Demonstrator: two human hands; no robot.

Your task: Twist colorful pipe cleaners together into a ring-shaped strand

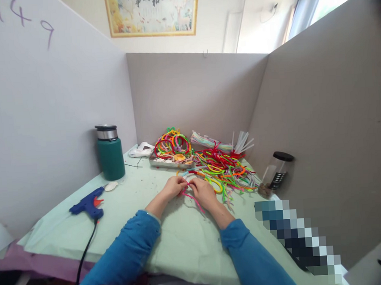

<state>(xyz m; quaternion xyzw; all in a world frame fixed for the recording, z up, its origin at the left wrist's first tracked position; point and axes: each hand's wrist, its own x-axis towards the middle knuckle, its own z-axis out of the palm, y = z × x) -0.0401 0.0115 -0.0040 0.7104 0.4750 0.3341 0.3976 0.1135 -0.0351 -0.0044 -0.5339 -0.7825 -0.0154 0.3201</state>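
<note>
Near the middle of the worktop, my left hand and right hand meet almost tip to tip. The fingers of both are drawn together, pinching a fuzzy pink strand whose loose end trails toward the near edge. My knuckles cover most of the pinch, so I cannot tell how the strand is bent or wound inside it. Just beyond, a multicoloured arc in blue, red and orange shows partly behind my hands; whether the pink strand joins it, I cannot make out.

Toward the far right corner sprawls a tangle of coloured strands, too knotted to separate one from another. Behind it lie a clear bag of pale strands and some translucent sticks, their lower ends hidden. Along the far edge, a metal tray holds fuzzy hoops over small flat pieces I can hardly make out.

By the left edge, a green bottle stands upright; nearer me lies a blue glue gun, its cord running over the near edge and out of sight. At the right edge are a black-lidded jar and a long item blurred into squares.
</note>
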